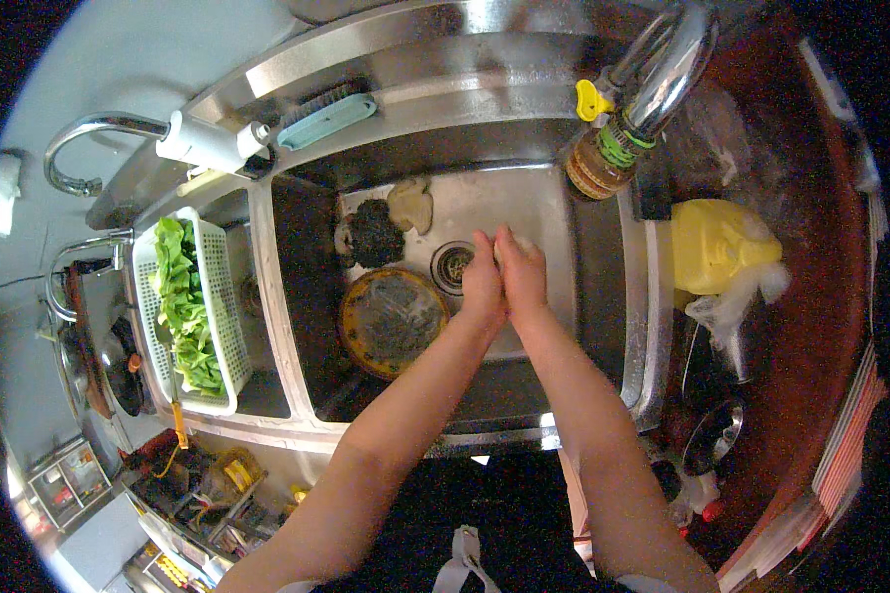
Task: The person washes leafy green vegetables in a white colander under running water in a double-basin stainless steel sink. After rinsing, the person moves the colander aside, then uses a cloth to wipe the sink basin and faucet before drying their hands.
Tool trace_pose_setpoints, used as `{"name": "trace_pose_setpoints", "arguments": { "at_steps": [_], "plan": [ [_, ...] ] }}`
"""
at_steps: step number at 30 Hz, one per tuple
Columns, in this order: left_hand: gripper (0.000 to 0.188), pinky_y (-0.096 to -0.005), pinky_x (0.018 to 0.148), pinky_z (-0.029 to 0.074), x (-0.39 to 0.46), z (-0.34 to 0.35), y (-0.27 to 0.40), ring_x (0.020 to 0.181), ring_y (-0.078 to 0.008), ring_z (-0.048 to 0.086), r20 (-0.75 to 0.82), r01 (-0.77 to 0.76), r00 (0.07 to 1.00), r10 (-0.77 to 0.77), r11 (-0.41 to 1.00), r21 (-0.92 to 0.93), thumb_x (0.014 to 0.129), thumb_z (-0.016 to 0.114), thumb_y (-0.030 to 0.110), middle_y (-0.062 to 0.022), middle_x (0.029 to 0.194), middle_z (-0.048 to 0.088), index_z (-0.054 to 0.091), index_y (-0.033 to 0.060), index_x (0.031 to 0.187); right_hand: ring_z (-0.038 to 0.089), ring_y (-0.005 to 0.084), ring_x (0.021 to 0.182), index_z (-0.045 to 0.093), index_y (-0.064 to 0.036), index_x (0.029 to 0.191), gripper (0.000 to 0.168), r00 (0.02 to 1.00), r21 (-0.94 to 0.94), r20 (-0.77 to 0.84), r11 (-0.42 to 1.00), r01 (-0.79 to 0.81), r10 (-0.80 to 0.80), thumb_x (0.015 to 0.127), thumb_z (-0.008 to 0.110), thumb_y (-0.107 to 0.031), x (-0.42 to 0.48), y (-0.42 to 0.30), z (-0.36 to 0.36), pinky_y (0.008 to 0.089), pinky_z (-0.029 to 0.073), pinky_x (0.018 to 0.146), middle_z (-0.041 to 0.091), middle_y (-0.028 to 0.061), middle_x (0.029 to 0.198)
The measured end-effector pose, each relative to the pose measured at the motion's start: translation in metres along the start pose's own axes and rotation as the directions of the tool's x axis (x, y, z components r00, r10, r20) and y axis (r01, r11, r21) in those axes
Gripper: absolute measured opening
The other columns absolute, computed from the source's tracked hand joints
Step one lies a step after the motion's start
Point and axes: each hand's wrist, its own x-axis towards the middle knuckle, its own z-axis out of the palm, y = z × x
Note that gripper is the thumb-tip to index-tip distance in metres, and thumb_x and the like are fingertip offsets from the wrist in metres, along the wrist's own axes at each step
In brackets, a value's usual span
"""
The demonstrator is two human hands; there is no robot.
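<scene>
Over the large steel sink basin [519, 189], my left hand [482, 276] and my right hand [523, 274] are pressed together, palms facing, just right of the drain [454, 268]. A bit of something pale shows at the fingers of my right hand; what it is, and whether either hand grips it, cannot be told. Left of the drain lies a round dish with an orange-brown rim [394, 322]. Behind it in the basin are a dark mesh-like scrubber or cloth [376, 233] and a tan cloth-like piece [411, 205].
A white perforated basket [226, 326] of green leafy vegetables [182, 296] stands over the left basin. A blue brush [326, 121] rests on the back ledge. The chrome faucet [671, 70] rises at back right, near an amber bottle [599, 167] and a yellow container [719, 248].
</scene>
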Motion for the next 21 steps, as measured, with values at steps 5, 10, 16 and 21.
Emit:
{"name": "trace_pose_setpoints", "arguments": {
  "at_steps": [5,10,16,21],
  "plan": [
    [0.039,-0.0311,0.078,0.042,-0.007,-0.007,-0.002,0.086,-0.0195,0.053,0.196,-0.038,0.981,0.017,0.994,0.105,0.083,0.054,0.025,-0.0102,0.102,0.055,0.045,0.0024,0.115,0.056,0.0248,0.083,0.055,-0.001,0.097,0.038,0.913,0.478,0.141,0.781,-0.402,0.384,0.08,0.052,-0.035,0.02,-0.02,-0.022,0.0363,0.046,0.068,0.059,0.0106,0.088],
    [0.032,-0.0247,0.068,0.04,-0.011,-0.021,0.023,0.075,-0.0124,0.05,0.321,-0.231,0.944,0.074,0.846,0.481,0.074,0.065,0.013,-0.005,0.088,0.056,0.056,-0.0004,0.101,0.052,0.0176,0.095,0.047,-0.003,0.113,0.034,0.828,0.423,0.561,0.852,-0.308,0.021,0.083,0.051,-0.018,0.002,-0.048,-0.06,0.0303,0.041,0.083,0.054,0.0066,0.102],
    [0.022,-0.0222,0.061,0.038,0.003,-0.027,0.044,0.066,-0.0102,0.049,0.342,-0.149,0.937,-0.074,0.799,0.583,0.073,0.065,0.011,-0.0028,0.078,0.059,0.061,0.0006,0.092,0.05,0.018,0.098,0.049,-0.003,0.106,0.04,0.87,0.144,0.493,0.984,-0.104,0.02,0.07,0.064,-0.001,-0.014,-0.059,-0.097,0.0307,0.04,0.084,0.053,0.006,0.103],
    [0.02,-0.0215,0.059,0.037,0.006,-0.034,0.062,0.066,-0.0092,0.049,0.33,-0.265,0.938,0.106,0.832,0.488,0.075,0.065,0.013,-0.0018,0.078,0.059,0.062,0.0014,0.09,0.052,0.0159,0.093,0.053,-0.006,0.101,0.034,0.949,-0.079,0.299,0.989,0.127,-0.098,0.07,0.064,-0.003,-0.027,-0.06,-0.12,0.0283,0.042,0.081,0.056,0.0046,0.097]
  ]
}}
